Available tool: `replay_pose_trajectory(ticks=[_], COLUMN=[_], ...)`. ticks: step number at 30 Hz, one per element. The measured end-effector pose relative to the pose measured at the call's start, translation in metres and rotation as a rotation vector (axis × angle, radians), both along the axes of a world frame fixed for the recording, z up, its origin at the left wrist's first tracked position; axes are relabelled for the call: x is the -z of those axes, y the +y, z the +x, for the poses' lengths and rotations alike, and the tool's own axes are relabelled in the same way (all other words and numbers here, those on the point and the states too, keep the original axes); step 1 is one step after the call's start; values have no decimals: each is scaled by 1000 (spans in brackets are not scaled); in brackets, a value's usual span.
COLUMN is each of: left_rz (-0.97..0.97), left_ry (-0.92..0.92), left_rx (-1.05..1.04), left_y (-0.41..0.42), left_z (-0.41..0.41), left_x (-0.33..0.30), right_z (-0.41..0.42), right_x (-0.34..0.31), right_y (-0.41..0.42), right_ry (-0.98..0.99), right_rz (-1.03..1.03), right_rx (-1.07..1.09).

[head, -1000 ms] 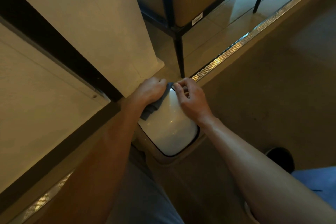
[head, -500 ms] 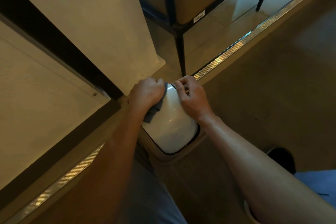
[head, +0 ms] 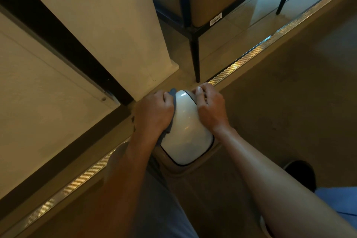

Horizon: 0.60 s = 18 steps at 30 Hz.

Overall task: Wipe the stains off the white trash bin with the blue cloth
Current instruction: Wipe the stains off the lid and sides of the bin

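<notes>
The white trash bin stands on the floor below me, its glossy domed lid facing up. My left hand grips the blue cloth and presses it against the lid's left side; most of the cloth is hidden under the hand, with folds showing at the fingertips and below the palm. My right hand holds the lid's far right edge with curled fingers.
A wall corner and a dark door frame stand close on the left. A black metal table leg is just beyond the bin. A metal floor strip runs diagonally. My shoe is at right.
My left hand has slid with the cloth from the lid's far top edge down along its left side. The right hand has stayed on the far right edge.
</notes>
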<state>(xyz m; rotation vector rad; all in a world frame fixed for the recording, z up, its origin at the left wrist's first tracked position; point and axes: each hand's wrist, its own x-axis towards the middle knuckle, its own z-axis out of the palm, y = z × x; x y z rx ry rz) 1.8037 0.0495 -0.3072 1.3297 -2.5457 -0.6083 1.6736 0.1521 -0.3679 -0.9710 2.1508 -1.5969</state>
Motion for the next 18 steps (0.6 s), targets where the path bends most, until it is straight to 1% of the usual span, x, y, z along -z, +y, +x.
replay_pose_trajectory(ticks=[4, 6, 8, 10, 11, 12, 14, 16, 17, 18], left_rz=[-103, -131, -171, -167, -134, -86, 1, 6, -13, -23], left_ry=[-7, -39, -43, -49, -56, -65, -69, -80, -92, -105], left_rx=[96, 189, 329, 463, 477, 442, 262, 100, 84, 111], left_y=[11, 13, 13, 6, 2, -2, -4, -3, -3, -4], left_z=[-31, -41, -41, -37, -37, -39, -47, -56, -58, -58], left_x=[-1, -1, -2, -1, 1, 2, 4, 7, 8, 9], right_z=[3, 4, 5, 6, 7, 8, 15, 24, 27, 30], right_x=[-3, -3, -4, -6, -6, -6, 1, 12, 16, 20], right_y=[4, 6, 7, 8, 9, 11, 19, 30, 34, 36], right_ry=[-37, -52, -54, -21, -5, 2, -14, -42, -48, -53], right_rz=[-67, -78, -84, -75, -66, -55, -31, 10, 31, 44], right_rx=[110, 174, 216, 236, 241, 245, 250, 262, 272, 282])
